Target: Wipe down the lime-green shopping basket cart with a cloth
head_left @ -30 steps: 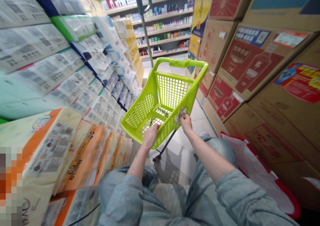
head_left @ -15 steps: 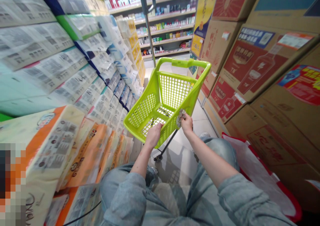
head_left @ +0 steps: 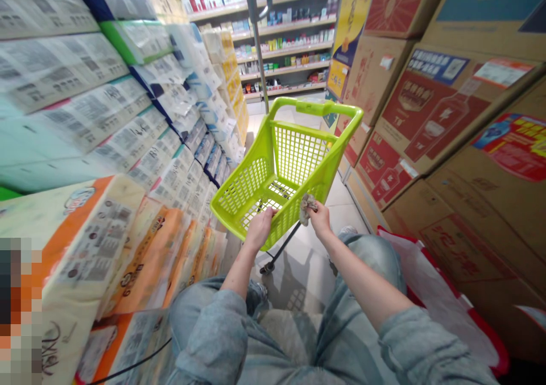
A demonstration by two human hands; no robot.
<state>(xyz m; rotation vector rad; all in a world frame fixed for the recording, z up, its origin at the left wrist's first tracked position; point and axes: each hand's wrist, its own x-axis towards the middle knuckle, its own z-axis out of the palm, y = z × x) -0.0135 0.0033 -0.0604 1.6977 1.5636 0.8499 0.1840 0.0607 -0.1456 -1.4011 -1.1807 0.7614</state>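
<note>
A lime-green plastic shopping cart (head_left: 298,146) with lattice walls stands tilted in front of me on a dark wheeled frame. My left hand (head_left: 259,228) is closed on the near rim of its basket; the fingertips are partly hidden behind the edge. Bunched in my right hand (head_left: 319,219) is a crumpled greyish cloth (head_left: 307,207), held by the fingers against or very near the outside of the cart's right wall. Whether the cloth touches the plastic I cannot tell.
Stacked tissue packs (head_left: 128,118) line the left side, with orange packs (head_left: 145,254) closer to me. Cardboard cartons (head_left: 426,100) rise on the right above a red-edged white bag (head_left: 430,277). A grey pole (head_left: 258,49) and stocked shelves (head_left: 294,38) stand beyond the cart.
My right hand and the cloth have moved slightly down and left along the cart's outer wall. The left hand stays on the rim, and the cart has barely shifted.
</note>
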